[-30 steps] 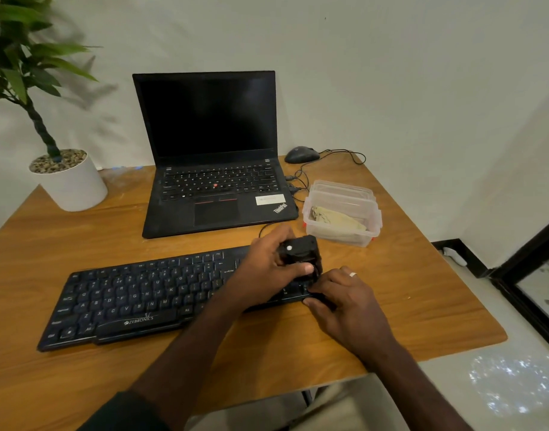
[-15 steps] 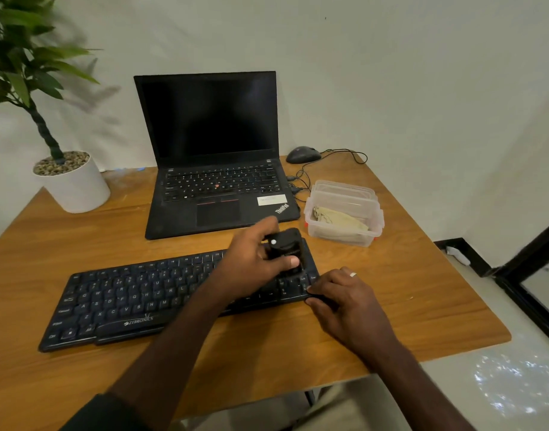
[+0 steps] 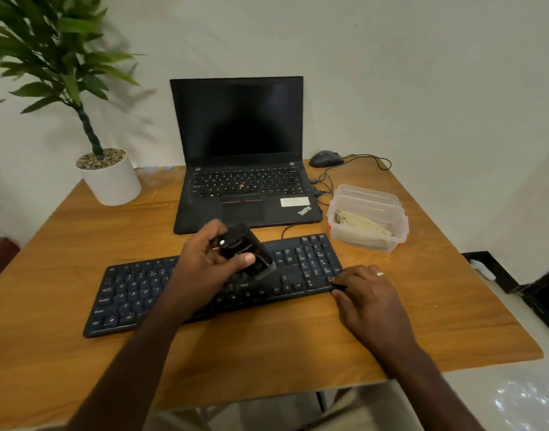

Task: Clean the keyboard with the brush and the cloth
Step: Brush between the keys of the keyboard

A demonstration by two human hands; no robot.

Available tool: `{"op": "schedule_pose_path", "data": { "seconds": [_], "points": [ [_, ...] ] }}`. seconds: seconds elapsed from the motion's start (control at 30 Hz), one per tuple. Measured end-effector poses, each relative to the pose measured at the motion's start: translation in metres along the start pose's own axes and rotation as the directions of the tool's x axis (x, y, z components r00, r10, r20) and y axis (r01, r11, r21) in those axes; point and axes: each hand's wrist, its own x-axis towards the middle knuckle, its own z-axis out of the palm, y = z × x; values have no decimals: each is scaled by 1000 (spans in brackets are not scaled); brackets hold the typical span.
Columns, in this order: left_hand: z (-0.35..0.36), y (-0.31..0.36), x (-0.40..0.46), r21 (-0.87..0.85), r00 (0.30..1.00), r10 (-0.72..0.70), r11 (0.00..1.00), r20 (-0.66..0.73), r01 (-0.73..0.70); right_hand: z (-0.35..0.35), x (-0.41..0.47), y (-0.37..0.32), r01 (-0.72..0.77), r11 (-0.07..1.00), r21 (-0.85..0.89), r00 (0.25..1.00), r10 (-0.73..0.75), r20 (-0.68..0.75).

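Observation:
A black keyboard (image 3: pixel 133 290) lies across the wooden desk in front of me. My left hand (image 3: pixel 204 265) grips a black brush block (image 3: pixel 246 250) with a white dot, tilted, its lower end over the keys right of the keyboard's middle. My right hand (image 3: pixel 371 293) rests on the desk with its fingertips pressing the keyboard's near right corner. A pale cloth (image 3: pixel 363 225) lies folded inside a clear plastic box (image 3: pixel 397 231) just behind the keyboard's right end.
A black laptop (image 3: pixel 245 188) stands open behind the keyboard, with a wired mouse (image 3: pixel 325 158) and cables to its right. A potted plant in a white pot (image 3: pixel 111 181) sits at the back left. The desk (image 3: pixel 267 353) ends close on the right.
My left hand has carried the brush leftward along the keys, from the number pad to the area right of the middle. My right hand stays on the keyboard's corner. The view has shifted.

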Motion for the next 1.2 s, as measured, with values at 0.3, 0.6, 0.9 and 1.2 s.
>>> {"op": "schedule_pose_path", "data": {
  "seconds": [0.3,0.6,0.9,1.2],
  "points": [
    [-87,-24,-66,-106,934,-79,993,-348,45,58,16,-81,268,961,65,945,-276,174],
    [-188,-39,-123,81,877,-40,993,-478,89,67,22,-84,257,964,73,940,-267,210],
    [-167,-52,-97,-51,967,-118,993,-227,109,65,20,-89,247,968,39,943,-250,219],
    [-166,-57,-109,-253,781,-166,967,-602,11,64,20,-89,235,971,43,945,-239,223]
  ]
}}
